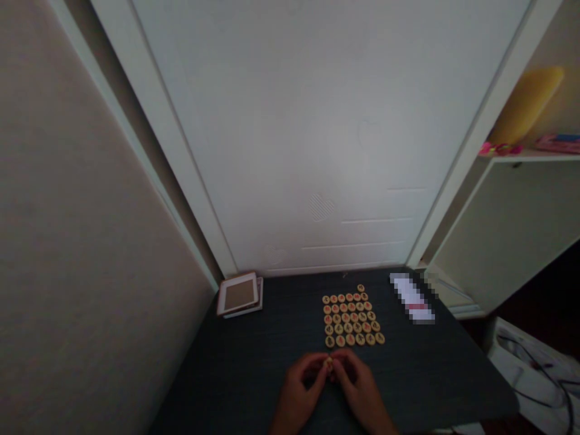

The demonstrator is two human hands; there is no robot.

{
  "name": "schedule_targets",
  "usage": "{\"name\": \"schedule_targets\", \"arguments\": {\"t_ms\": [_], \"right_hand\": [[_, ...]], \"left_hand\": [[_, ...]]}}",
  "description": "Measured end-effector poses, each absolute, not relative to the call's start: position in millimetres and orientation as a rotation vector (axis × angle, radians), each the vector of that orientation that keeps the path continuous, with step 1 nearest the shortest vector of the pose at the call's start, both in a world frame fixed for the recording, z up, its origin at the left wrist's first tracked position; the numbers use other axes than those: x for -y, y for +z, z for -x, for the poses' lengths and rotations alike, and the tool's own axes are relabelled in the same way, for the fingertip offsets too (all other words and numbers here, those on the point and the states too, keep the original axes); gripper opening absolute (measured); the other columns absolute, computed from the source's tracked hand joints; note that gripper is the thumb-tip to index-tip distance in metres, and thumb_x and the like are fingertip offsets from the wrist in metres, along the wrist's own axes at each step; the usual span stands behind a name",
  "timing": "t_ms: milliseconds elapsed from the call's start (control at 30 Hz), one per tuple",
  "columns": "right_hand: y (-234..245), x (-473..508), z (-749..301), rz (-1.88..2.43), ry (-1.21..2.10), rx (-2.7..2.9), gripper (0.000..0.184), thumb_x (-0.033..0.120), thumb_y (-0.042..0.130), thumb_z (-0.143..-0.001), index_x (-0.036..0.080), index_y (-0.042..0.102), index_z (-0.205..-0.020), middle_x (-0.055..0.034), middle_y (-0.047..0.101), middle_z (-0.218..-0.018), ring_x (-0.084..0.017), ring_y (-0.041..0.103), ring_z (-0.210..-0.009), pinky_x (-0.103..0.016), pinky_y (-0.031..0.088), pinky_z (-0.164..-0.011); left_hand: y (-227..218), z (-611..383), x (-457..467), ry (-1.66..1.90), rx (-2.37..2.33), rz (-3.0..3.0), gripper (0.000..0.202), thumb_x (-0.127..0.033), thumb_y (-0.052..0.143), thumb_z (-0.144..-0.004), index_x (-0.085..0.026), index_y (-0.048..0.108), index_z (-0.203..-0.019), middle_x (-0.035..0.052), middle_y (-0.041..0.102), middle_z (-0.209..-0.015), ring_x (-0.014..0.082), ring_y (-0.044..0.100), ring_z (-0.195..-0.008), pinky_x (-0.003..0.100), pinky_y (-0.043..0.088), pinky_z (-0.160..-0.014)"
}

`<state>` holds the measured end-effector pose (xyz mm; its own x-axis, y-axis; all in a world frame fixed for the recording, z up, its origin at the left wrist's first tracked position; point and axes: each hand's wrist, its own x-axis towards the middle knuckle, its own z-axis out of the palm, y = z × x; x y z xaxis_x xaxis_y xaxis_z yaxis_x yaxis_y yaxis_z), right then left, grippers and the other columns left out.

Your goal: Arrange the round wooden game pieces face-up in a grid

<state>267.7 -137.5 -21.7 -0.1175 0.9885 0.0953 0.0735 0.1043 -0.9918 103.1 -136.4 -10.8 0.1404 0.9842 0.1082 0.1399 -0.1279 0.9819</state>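
Observation:
Both of my hands meet just in front of a block of Chinese chess pieces (350, 318). These are round, pale wooden discs with red or dark characters, laid flat in rows on the dark table (254, 374). One more disc (360, 288) lies above the top row, toward the right. Between the fingertips of my left hand (304, 382) and my right hand (356, 382) is a small pale Chinese chess piece (329, 364) with a reddish mark. Fingers of both hands are pinched around it and cover most of it.
A stack of flat, framed items (240, 294) sits at the table's back left. A blurred white paper-like item (412, 299) lies at the back right. A white panel (317, 151) rises behind the table, with a wall on the left. Beyond the right edge stands a white box with cables (539, 368).

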Motion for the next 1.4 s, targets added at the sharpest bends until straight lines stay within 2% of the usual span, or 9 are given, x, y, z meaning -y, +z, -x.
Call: {"name": "schedule_targets", "arguments": {"t_ms": [267, 500, 667, 800, 1033, 1233, 1400], "right_hand": [[-21, 140, -265, 1.124, 1.149, 1.402, 0.033, 0.05, 0.065, -0.09, 0.021, 0.069, -0.103, -0.0075, 0.076, -0.091, -0.024, 0.072, -0.087, -0.034, 0.056, -0.082], [-25, 139, -267, 1.176, 1.051, 1.416, 0.029, 0.048, 0.063, -0.092, 0.021, 0.071, -0.096, -0.0069, 0.075, -0.091, -0.023, 0.07, -0.085, -0.032, 0.055, -0.082], [-21, 140, -268, 1.147, 0.965, 1.502, 0.025, 0.044, 0.061, -0.095, 0.022, 0.073, -0.098, -0.0062, 0.074, -0.092, -0.021, 0.069, -0.086, -0.029, 0.054, -0.08], [-18, 140, -267, 1.123, 0.94, 1.558, 0.024, 0.043, 0.064, -0.093, 0.024, 0.074, -0.104, -0.0057, 0.074, -0.093, -0.02, 0.069, -0.084, -0.028, 0.053, -0.077], [-24, 139, -269, 1.166, 0.988, 1.498, 0.03, 0.049, 0.063, -0.093, 0.025, 0.075, -0.106, -0.0062, 0.075, -0.094, -0.022, 0.07, -0.085, -0.031, 0.054, -0.081], [-29, 138, -271, 1.189, 1.046, 1.432, 0.032, 0.051, 0.064, -0.092, 0.025, 0.075, -0.107, -0.0076, 0.076, -0.102, -0.025, 0.07, -0.093, -0.033, 0.055, -0.086], [-24, 138, -271, 1.195, 1.105, 1.396, 0.032, 0.052, 0.065, -0.09, 0.024, 0.075, -0.104, -0.0072, 0.076, -0.101, -0.025, 0.07, -0.095, -0.031, 0.055, -0.084]], "left_hand": [[-14, -101, 133, 1.158, -1.172, -1.523, 0.022, -0.038, 0.068, -0.09, -0.022, 0.076, -0.102, 0.0061, 0.077, -0.1, 0.0217, 0.074, -0.092, 0.028, 0.06, -0.084], [-22, -102, 131, 1.092, -1.232, -1.398, 0.026, -0.045, 0.071, -0.086, -0.019, 0.071, -0.089, 0.0059, 0.08, -0.085, 0.0224, 0.076, -0.083, 0.028, 0.061, -0.078], [-20, -102, 132, 1.054, -1.206, -1.391, 0.03, -0.045, 0.071, -0.086, -0.021, 0.074, -0.103, 0.0076, 0.081, -0.098, 0.0242, 0.077, -0.092, 0.03, 0.061, -0.087], [-14, -101, 132, 1.04, -1.185, -1.414, 0.028, -0.045, 0.068, -0.089, -0.022, 0.077, -0.102, 0.0076, 0.081, -0.105, 0.0241, 0.076, -0.094, 0.029, 0.06, -0.088], [-5, -104, 135, 1.042, -1.135, -1.359, 0.032, -0.048, 0.065, -0.09, -0.019, 0.072, -0.103, 0.0086, 0.081, -0.102, 0.0241, 0.077, -0.091, 0.03, 0.062, -0.082], [-6, -103, 136, 1.014, -1.158, -1.417, 0.037, -0.046, 0.068, -0.088, -0.022, 0.07, -0.117, 0.0078, 0.081, -0.099, 0.0225, 0.077, -0.088, 0.031, 0.061, -0.086], [-8, -103, 134, 1.013, -1.17, -1.449, 0.034, -0.044, 0.07, -0.087, -0.023, 0.073, -0.113, 0.0076, 0.081, -0.1, 0.0228, 0.077, -0.089, 0.03, 0.061, -0.085]]}}
